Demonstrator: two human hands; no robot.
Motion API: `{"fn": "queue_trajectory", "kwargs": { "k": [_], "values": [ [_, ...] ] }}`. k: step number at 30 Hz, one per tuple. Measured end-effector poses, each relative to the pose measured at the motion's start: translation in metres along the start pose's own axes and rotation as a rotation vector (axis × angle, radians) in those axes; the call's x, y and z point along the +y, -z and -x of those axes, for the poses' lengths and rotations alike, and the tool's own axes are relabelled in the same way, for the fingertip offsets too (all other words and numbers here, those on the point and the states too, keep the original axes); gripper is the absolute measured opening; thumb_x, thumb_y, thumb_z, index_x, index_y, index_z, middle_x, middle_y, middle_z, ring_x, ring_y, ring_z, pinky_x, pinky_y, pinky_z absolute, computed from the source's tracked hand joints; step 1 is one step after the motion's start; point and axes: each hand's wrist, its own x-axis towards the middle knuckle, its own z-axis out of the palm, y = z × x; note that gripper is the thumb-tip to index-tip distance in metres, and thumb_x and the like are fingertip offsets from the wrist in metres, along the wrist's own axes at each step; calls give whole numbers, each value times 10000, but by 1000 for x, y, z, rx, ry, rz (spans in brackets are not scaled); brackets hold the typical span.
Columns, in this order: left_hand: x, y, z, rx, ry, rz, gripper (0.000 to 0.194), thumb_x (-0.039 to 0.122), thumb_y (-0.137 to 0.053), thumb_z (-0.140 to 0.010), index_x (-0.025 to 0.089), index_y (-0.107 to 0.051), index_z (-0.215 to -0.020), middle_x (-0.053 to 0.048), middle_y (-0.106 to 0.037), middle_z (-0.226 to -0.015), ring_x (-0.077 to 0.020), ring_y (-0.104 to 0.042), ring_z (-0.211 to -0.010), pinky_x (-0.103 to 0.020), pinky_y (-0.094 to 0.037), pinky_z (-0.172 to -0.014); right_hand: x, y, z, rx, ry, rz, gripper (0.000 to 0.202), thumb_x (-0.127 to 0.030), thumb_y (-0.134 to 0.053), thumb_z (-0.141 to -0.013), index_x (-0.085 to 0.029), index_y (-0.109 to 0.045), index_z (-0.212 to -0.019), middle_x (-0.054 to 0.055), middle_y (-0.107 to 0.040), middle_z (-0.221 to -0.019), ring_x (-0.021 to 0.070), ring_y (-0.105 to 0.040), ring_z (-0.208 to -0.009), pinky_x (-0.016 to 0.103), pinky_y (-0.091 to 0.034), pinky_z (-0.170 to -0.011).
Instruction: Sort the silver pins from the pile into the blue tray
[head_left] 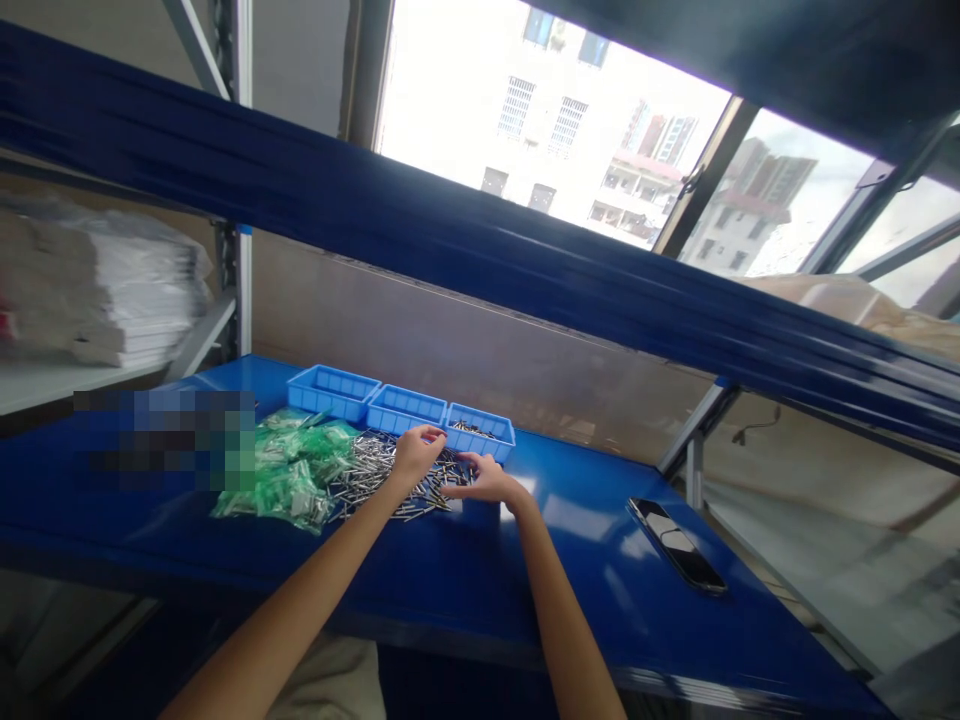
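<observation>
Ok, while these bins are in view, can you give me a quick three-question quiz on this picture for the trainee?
1. How many blue bins stand in the row?
2. Which one visibly holds small pieces: A left, B middle, C right?
3. True or false: the green bags lie left of the loose metal rods, and the phone lies right of the right hand.

Key: 1. Three. 2. C, the right bin. 3. True.
</observation>
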Motion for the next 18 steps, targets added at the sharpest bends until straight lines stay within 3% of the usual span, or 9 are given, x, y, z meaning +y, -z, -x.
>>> {"fn": "queue_trajectory", "kwargs": {
  "k": [3,7,12,15,18],
  "values": [
    [-1,0,-3,20,66,118,203,272,-549,-673,143,-671,-772,-57,-684,-768,-177,-620,-716,-260,-462,-678,-1,8,5,-199,13,-5,1032,-540,-770,-362,-314,-386,-1293,83,-399,-1236,300,-359,-1164,399,-354,-923],
    [-7,-4,-7,3,101,190,221,290,-571,-653,134,-669,-775,-66,-681,-760,-184,-625,-715,-261,-476,-642,-5,2,6,-201,56,41,1112,-541,-779,-324,-346,-322,-1319,77,-309,-1284,328,-259,-1215,455,-271,-978],
    [-8,-4,-4,-93,228,408,252,297,-601,-635,117,-652,-805,-76,-663,-768,-185,-621,-724,-255,-498,-579,-6,-9,3,-127,130,32,907,-559,-743,-432,-327,-437,-1254,63,-355,-1253,299,-301,-1185,431,-275,-972],
    [-5,-2,-2,-90,350,544,265,289,-604,-646,94,-626,-824,-85,-648,-773,-169,-619,-705,-248,-510,-570,-5,-11,0,-53,158,10,681,-536,-697,-551,-277,-546,-1163,72,-453,-1144,267,-403,-1102,403,-323,-931],
    [-5,-1,-3,-82,361,578,256,285,-609,-651,95,-614,-822,-77,-639,-754,-157,-617,-678,-241,-513,-559,-3,-13,-3,45,143,5,511,-474,-677,-621,-261,-607,-1081,57,-522,-1047,227,-485,-1006,349,-373,-877]
  ]
}}
